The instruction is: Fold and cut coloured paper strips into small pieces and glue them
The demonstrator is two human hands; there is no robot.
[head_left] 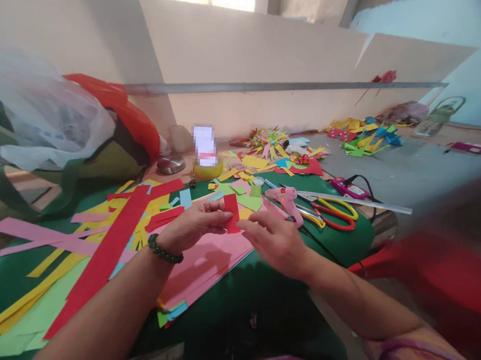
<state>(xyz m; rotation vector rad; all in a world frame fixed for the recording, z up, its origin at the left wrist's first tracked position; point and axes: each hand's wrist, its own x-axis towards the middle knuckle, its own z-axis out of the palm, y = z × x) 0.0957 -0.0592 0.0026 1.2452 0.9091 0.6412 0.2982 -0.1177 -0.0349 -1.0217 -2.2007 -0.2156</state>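
A short piece of red paper (231, 214) stands upright between my two hands, above a stack of pink paper sheets (207, 264). My left hand (200, 221), with a dark green bead bracelet at the wrist, pinches it between thumb and fingers from the left. From the right, my right hand (279, 244) has its bent fingertips at the lower right edge of the same piece, seemingly pinching it. Right behind that hand lies a pink glue gun (287, 199). Long red, yellow, pink and green paper strips (103, 253) spread out beside my left forearm.
Scissors with yellow and red handles (337, 214) lie beyond my right hand, near a clear stick (380, 205) and a pink device with a cable (348, 188). A lit phone (204, 145) leans at the back. Bags (106, 124) fill the left; several cut-paper piles (363, 138) lie farther back.
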